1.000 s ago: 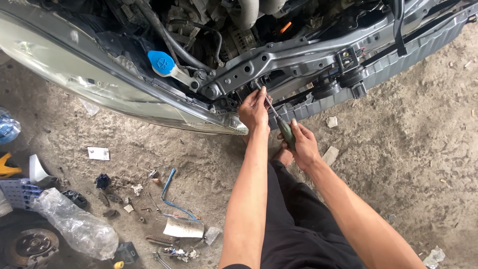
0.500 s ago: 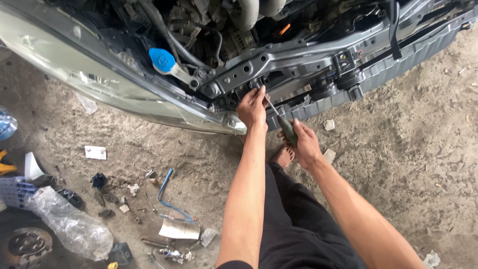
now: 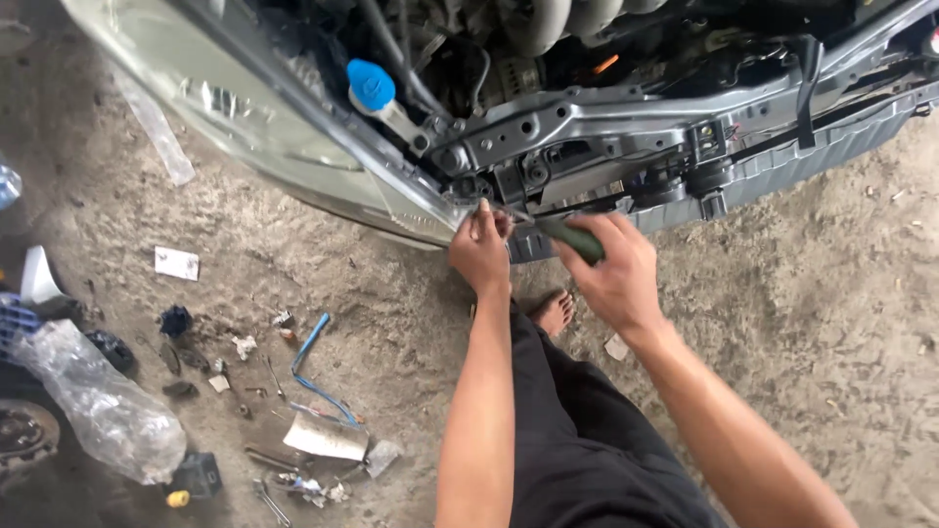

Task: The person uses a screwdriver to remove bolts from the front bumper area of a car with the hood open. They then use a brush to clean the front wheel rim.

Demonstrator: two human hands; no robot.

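Two bare hands work at a car's front frame (image 3: 587, 122): left hand (image 3: 479, 249) pinches the screwdriver (image 3: 567, 238) tip, right hand (image 3: 616, 274) grips its green handle, mid-turn; steady pressure comes next.

Left hand (image 3: 479, 252): I'm reaching forward, arm straight, fingertips pinching together.
Right hand (image 3: 614, 274): I'm curling my fingers in a closed grip, forearm angling in from the right.

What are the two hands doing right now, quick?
Left hand: fingers pinched at the tip of the screwdriver against the car's front frame.
Right hand: closed around the green-handled screwdriver.
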